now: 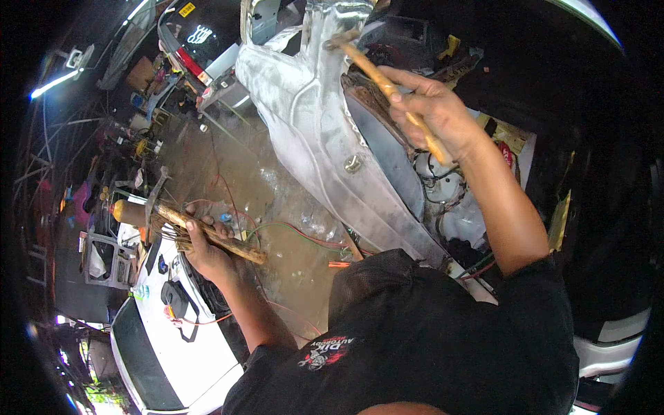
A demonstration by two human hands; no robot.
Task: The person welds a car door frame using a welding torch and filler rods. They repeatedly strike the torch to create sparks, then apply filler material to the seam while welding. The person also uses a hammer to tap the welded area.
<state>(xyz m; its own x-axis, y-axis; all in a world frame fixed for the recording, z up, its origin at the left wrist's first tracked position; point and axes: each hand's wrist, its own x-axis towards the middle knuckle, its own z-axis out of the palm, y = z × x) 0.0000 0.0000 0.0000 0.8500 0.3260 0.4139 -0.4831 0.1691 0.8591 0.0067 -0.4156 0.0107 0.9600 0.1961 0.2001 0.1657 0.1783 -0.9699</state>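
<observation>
Nearest you is your own black shirt (443, 339), filling the bottom of the head view and hiding whatever lies under it. Your grey panel (311, 131) stretches out before it, its far end cut off by the upper edge and its near end close beside the shirt; its long axis runs away from you, leaning left. Over the panel's right edge, your right hand (439, 111) has its fingers wrapped round a hammer (377, 72). That hammer's wooden handle slants, butt toward your forearm, head pointing away and left over the panel's far part; the head is blurred, so you cannot tell whether it touches. Left of the panel, your left hand (207, 252) grips a second hammer (173, 213), butt toward the panel, head away from it. Thin strands under that hand and a yellowish-brown thing (128, 212) beyond the head are hard to make out. White parts (446, 187) right of the panel are partly covered. Your shirt bears a printed emblem (325, 354) with lettering; a dark car (225, 28), beyond the panel to the left, carries a yellow plate (187, 10) and a white sticker (200, 34).
</observation>
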